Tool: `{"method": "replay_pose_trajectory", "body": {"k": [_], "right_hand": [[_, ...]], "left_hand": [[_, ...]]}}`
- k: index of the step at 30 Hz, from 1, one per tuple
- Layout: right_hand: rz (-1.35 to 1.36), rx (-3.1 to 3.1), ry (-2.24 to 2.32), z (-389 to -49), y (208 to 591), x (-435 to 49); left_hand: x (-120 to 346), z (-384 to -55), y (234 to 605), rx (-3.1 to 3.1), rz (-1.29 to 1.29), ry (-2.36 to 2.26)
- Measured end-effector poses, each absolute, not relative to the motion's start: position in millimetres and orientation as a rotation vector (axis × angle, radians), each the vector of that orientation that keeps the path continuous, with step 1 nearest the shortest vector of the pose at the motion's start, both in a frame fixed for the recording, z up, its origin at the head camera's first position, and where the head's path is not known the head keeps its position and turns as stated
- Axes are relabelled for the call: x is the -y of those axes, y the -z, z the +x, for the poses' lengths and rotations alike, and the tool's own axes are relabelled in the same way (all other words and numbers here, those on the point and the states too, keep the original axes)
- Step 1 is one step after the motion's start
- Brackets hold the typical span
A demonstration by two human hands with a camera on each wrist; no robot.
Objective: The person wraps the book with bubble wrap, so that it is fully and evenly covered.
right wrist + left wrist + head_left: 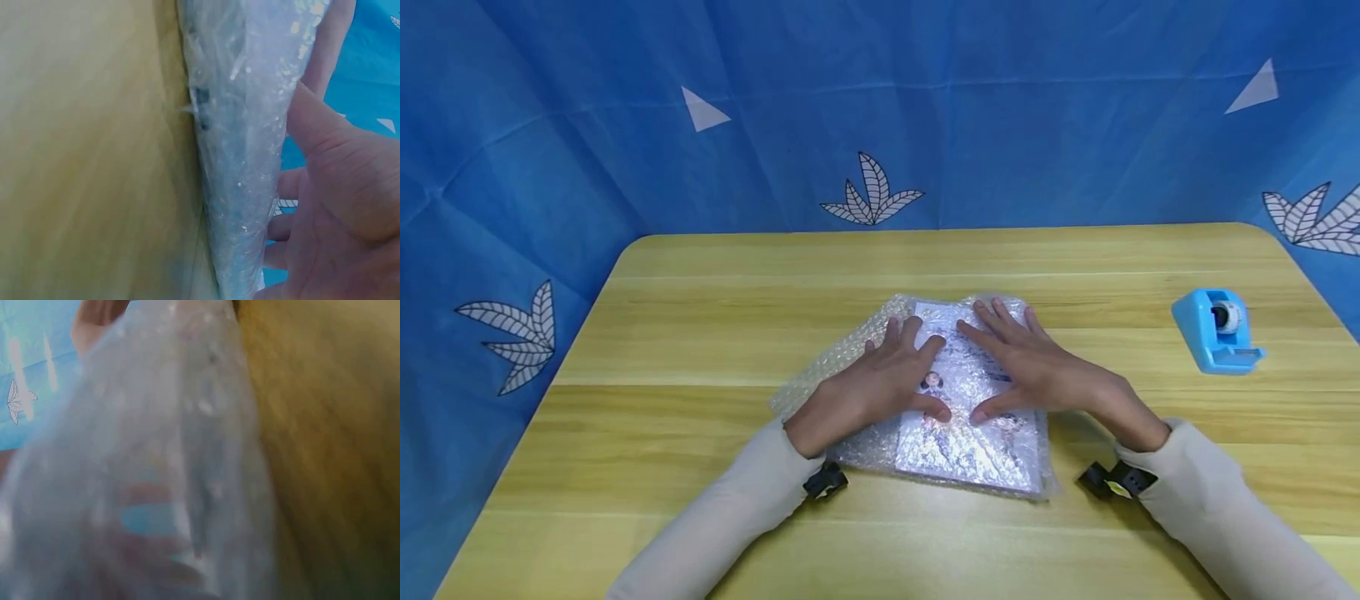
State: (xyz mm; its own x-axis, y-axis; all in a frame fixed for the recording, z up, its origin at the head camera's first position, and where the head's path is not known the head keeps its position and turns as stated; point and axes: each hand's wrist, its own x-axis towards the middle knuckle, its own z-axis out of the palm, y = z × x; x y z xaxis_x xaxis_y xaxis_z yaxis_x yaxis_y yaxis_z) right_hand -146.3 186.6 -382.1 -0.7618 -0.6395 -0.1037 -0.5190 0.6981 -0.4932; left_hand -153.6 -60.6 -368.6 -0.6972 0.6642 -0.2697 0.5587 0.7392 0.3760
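Note:
A flat, book-like item with a printed white cover (958, 454) lies under clear bubble wrap (835, 367) at mid-table. Loose wrap spreads out to its left. My left hand (880, 379) rests on the wrap at the item's left side, fingers spread. Over the right half, my right hand (1030, 367) lies with its fingers also spread; the two thumbs point toward each other. Seen from the right wrist, the right hand (356, 187) touches the shiny bubble wrap (244, 144) along the package. Blurred wrap (150, 425) hides most of the left fingers in the left wrist view.
A blue tape dispenser (1213, 333) with a roll of tape stands at the right of the wooden table (700, 333). Behind the table hangs a blue cloth (790, 117) with leaf prints. Small black devices (825, 481) sit at both wrists.

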Motion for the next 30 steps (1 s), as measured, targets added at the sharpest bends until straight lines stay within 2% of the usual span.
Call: {"method": "replay_pose_trajectory", "body": {"k": [14, 19, 23, 30], "right_hand": [[-0.974, -2.584, 0.656, -146.4, 377.3, -183.5], [-0.962, -2.582, 0.638, -146.4, 376.4, -181.5], [-0.942, -2.575, 0.637, -146.4, 376.1, -181.6], [-0.953, -2.565, 0.657, -147.3, 376.6, -183.5]], "left_hand": [[86.9, -154.9, 373.9, -2.480, 1.030, -0.486], [111.5, -149.3, 369.2, -2.522, 1.001, -0.580], [145.0, -138.1, 360.1, -2.659, 0.857, -0.545], [193.5, -113.9, 354.7, -2.751, 0.426, -0.509]]}}
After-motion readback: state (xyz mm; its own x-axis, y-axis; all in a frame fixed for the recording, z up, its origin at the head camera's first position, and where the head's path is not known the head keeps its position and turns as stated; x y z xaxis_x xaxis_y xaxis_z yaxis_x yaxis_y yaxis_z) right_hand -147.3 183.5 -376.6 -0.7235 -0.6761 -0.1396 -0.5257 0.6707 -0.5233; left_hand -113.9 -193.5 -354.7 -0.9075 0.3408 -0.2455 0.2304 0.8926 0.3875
